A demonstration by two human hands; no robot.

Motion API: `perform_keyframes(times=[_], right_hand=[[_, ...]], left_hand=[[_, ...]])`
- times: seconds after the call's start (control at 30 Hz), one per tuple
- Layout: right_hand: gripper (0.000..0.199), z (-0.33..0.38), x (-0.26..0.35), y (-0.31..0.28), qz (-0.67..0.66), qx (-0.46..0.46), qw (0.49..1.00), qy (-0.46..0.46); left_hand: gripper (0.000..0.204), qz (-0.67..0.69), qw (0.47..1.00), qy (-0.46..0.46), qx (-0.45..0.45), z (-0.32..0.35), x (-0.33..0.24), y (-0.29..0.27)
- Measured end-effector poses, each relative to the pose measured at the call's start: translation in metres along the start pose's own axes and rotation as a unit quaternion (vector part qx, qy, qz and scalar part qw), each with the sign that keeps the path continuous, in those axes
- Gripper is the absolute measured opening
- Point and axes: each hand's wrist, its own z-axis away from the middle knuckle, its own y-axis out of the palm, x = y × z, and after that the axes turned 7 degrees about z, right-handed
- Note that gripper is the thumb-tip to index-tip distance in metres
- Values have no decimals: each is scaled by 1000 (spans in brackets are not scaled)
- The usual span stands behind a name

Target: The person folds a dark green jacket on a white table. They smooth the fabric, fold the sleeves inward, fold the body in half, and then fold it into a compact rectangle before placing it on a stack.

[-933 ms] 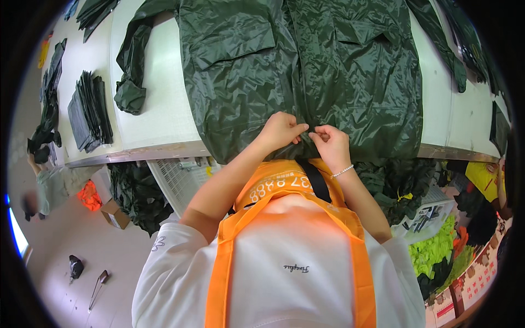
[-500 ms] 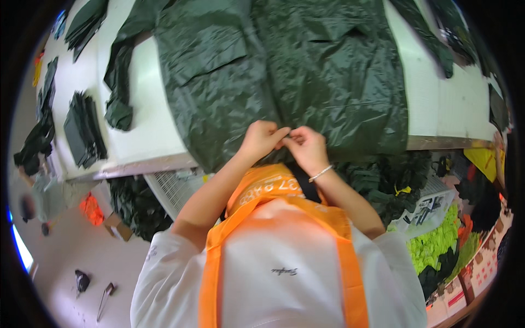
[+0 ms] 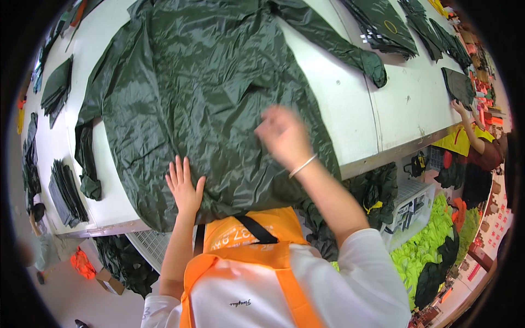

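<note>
A dark green raincoat (image 3: 213, 115) lies spread on the white table, its sleeves reaching out to both sides and its hem at the table's near edge. My left hand (image 3: 185, 187) rests flat on the lower front of the coat, fingers spread, beside the front seam. Over the coat's right half is my right hand (image 3: 283, 134), its fingers smeared by motion. Whether they hold anything cannot be made out. A raised pocket flap (image 3: 246, 90) shows just beyond that hand.
Stacks of folded dark green pieces lie at the left (image 3: 66, 194) and far right (image 3: 383, 27) of the white table (image 3: 350, 109). Below its edge stand a crate (image 3: 410, 210) and bright yellow-green garments (image 3: 437, 240). Co-workers are at the right (image 3: 486, 150) and left edges.
Both hands were together at the coat's front edge near the hem. Now they are apart, the left flat on the coat, the right farther up it. My view has turned toward the right.
</note>
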Motion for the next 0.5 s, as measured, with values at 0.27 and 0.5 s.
perform_keyframes(times=[0.27,0.5], right_hand=[[59,-122,-258,-191,332,-227,881,250],[47,-12,-125,-156,132,-89,985,68]], left_hand=[[67,-33,999,22,-24,-7,-7,3],[68,-53,998,10,-16,-1,-12,5]])
